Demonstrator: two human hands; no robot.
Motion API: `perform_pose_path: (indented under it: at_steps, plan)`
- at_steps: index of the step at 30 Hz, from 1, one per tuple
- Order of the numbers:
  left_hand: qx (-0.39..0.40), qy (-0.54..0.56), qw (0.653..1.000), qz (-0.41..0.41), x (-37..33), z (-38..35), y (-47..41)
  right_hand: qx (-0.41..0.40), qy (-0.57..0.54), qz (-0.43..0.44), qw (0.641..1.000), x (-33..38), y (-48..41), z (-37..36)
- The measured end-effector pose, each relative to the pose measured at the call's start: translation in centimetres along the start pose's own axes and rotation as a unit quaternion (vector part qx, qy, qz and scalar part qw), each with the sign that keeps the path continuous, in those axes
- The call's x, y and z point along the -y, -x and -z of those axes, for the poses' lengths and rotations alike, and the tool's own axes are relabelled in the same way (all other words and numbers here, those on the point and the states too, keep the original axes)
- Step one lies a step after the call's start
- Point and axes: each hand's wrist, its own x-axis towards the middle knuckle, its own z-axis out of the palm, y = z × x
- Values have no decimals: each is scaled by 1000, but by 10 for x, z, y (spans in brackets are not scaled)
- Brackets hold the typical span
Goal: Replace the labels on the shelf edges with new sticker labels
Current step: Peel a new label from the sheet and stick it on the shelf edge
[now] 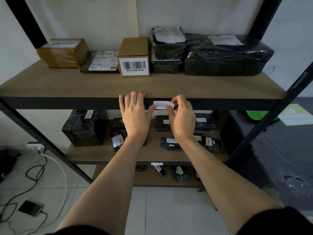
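While our left hand (135, 114) braces flat on the shelf edge (67, 102), thumb pinning the label (163, 105) there, our right hand (182, 116) pinches its other end to keep it level.

Both arms reach forward; left hand (134, 114) spread flat, right hand (182, 118) curled, thumb and fingertips pinched.

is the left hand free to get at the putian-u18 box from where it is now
Probably yes. The left hand rests on the shelf edge, only its thumb touching the label, and the bare shelf board between it and the PUTIAN-U18 box holds nothing.
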Motion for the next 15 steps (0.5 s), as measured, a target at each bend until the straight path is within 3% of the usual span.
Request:
perform_pose_path:
  at_steps: [15]
  plan:
    - [-5, -3, 1000, -10, 2, -3, 1, -21, 49, -14, 998, 2, -1, -5]
